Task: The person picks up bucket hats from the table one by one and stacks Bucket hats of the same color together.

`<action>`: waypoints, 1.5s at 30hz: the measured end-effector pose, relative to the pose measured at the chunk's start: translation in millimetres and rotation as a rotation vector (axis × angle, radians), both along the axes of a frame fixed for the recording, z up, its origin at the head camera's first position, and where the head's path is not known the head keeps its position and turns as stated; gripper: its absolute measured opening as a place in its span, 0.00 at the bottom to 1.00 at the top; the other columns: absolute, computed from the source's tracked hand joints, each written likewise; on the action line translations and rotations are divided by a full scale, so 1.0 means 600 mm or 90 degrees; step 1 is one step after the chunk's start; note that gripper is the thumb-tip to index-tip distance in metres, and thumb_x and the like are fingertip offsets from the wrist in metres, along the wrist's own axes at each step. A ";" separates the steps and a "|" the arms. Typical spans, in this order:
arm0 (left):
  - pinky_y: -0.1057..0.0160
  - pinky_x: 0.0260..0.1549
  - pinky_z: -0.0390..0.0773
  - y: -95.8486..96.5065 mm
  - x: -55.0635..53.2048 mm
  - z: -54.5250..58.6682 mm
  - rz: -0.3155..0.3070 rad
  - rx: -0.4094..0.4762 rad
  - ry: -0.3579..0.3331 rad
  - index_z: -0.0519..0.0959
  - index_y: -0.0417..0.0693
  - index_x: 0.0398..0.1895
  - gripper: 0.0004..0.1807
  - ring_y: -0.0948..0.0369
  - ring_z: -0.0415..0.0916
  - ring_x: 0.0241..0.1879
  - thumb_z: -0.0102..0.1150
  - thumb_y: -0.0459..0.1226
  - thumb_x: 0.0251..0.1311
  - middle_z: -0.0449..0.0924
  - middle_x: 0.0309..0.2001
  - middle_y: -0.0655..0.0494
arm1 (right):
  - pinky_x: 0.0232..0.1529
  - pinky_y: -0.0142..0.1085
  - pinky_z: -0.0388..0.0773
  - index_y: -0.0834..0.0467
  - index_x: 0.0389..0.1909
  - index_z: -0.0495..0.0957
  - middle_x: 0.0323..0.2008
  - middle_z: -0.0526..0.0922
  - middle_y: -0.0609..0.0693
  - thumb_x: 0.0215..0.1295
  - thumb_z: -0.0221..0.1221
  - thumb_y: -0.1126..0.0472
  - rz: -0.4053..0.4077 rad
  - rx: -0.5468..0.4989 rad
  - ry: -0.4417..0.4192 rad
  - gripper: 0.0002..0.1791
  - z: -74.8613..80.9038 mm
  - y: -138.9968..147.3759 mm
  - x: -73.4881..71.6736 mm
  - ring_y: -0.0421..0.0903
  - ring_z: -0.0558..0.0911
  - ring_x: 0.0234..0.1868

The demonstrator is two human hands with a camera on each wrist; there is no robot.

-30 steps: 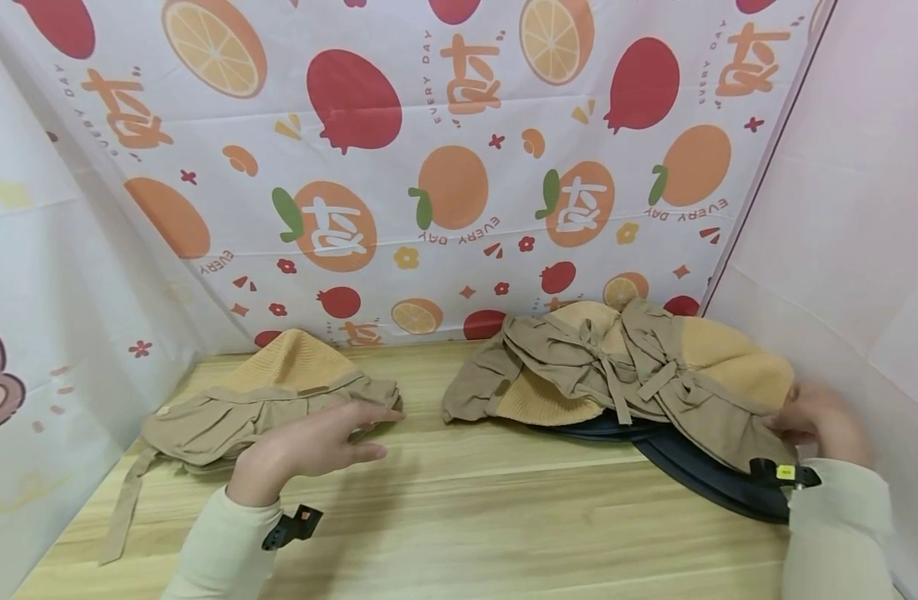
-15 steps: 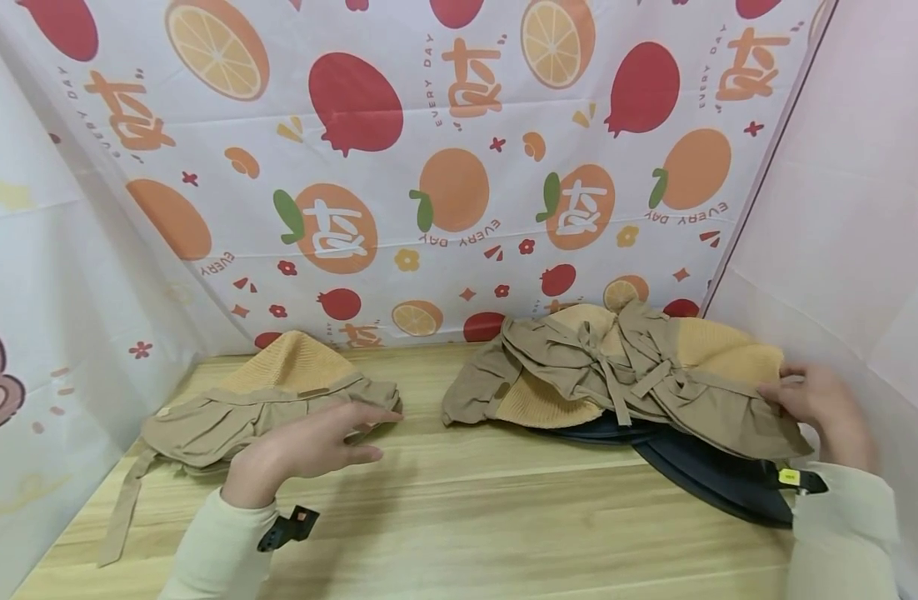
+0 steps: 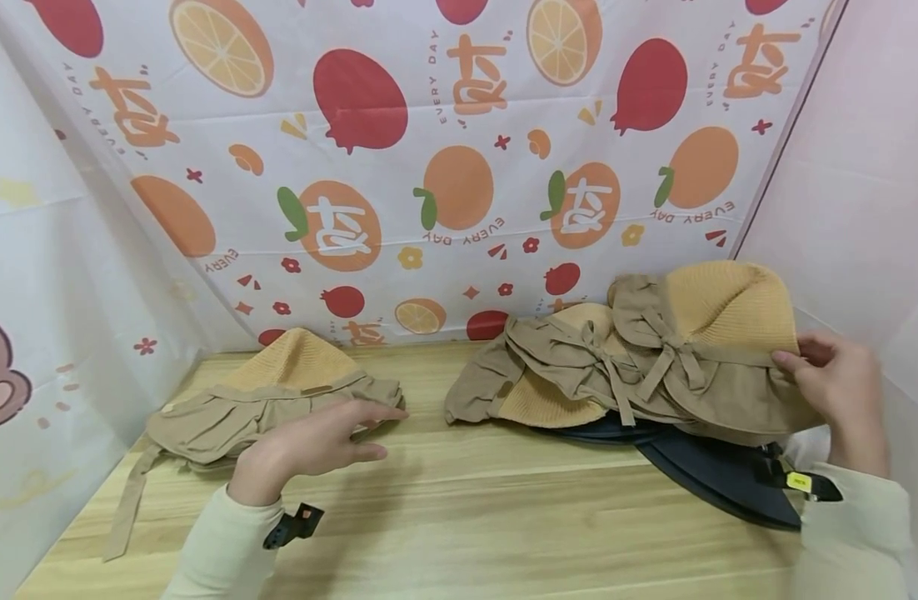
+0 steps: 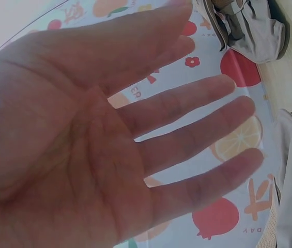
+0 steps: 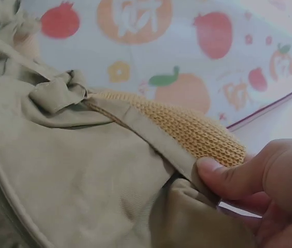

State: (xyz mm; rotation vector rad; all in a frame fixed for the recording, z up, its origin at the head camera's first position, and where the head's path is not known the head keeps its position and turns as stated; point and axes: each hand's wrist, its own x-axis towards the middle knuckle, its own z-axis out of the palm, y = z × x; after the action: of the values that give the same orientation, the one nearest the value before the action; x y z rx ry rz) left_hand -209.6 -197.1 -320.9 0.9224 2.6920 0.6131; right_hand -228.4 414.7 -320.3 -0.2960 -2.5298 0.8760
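My right hand (image 3: 845,392) pinches the band of a khaki sun hat with a yellow knitted crown (image 3: 732,308), thumb on the near side. In the right wrist view the thumb (image 5: 220,178) presses the band beside the knit (image 5: 187,126). This hat is tilted up, its bow facing me. Left of it and partly under it lies a second khaki-and-yellow hat (image 3: 552,404). My left hand (image 3: 309,454) hovers with straight fingers by a third such hat (image 3: 286,367); the left wrist view shows its palm (image 4: 83,144) holding nothing.
Dark navy round-edged items (image 3: 717,475) lie beneath the right-hand hats. A loose strap (image 3: 129,508) trails from the left hat over the wooden table (image 3: 504,517). Fruit-print cloth (image 3: 459,275) stands behind, and white cloth walls close both sides.
My right hand has taken hold of the rightmost hat at its band and raised it, so the knitted crown now stands higher. The left hand has stayed nearly still.
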 end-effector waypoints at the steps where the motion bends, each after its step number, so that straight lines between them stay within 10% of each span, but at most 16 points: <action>1: 0.43 0.59 0.80 0.001 0.001 0.001 0.003 0.002 0.000 0.77 0.47 0.69 0.27 0.48 0.79 0.64 0.65 0.43 0.68 0.80 0.66 0.47 | 0.30 0.19 0.67 0.69 0.55 0.81 0.24 0.81 0.18 0.71 0.64 0.57 -0.005 -0.006 0.008 0.20 0.004 -0.005 0.002 0.11 0.65 0.29; 4: 0.43 0.58 0.80 0.002 0.003 0.005 0.009 0.006 0.011 0.77 0.47 0.68 0.26 0.50 0.80 0.63 0.65 0.42 0.68 0.81 0.65 0.48 | 0.32 0.17 0.66 0.68 0.54 0.81 0.23 0.63 0.03 0.71 0.64 0.58 -0.013 -0.035 0.032 0.19 0.014 -0.018 0.009 0.11 0.66 0.29; 11: 0.43 0.56 0.81 0.004 0.005 0.009 0.020 0.015 0.027 0.78 0.48 0.67 0.25 0.46 0.81 0.61 0.66 0.40 0.68 0.83 0.63 0.50 | 0.32 0.11 0.70 0.65 0.44 0.83 0.25 0.71 0.06 0.67 0.67 0.66 0.026 -0.065 0.137 0.09 0.029 -0.039 0.022 0.10 0.73 0.30; 18: 0.42 0.57 0.81 0.004 0.008 0.009 0.024 0.013 0.040 0.77 0.46 0.67 0.26 0.47 0.82 0.60 0.67 0.41 0.67 0.82 0.64 0.50 | 0.31 0.15 0.77 0.54 0.37 0.87 0.29 0.82 0.15 0.61 0.68 0.75 0.192 -0.087 0.192 0.12 0.026 -0.070 0.018 0.16 0.81 0.31; 45: 0.43 0.59 0.79 -0.015 0.019 0.011 0.057 0.053 0.112 0.68 0.47 0.75 0.37 0.47 0.79 0.62 0.69 0.43 0.65 0.75 0.68 0.47 | 0.25 0.27 0.78 0.60 0.30 0.84 0.30 0.89 0.37 0.56 0.70 0.77 0.572 -0.052 0.096 0.10 0.003 -0.207 -0.014 0.31 0.80 0.28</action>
State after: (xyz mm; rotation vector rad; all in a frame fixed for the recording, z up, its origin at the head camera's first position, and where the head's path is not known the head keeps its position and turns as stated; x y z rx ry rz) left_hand -197.9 -206.0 -314.4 0.9213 2.8972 0.6982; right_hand -236.6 290.4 -318.4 0.9183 -2.4473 1.2383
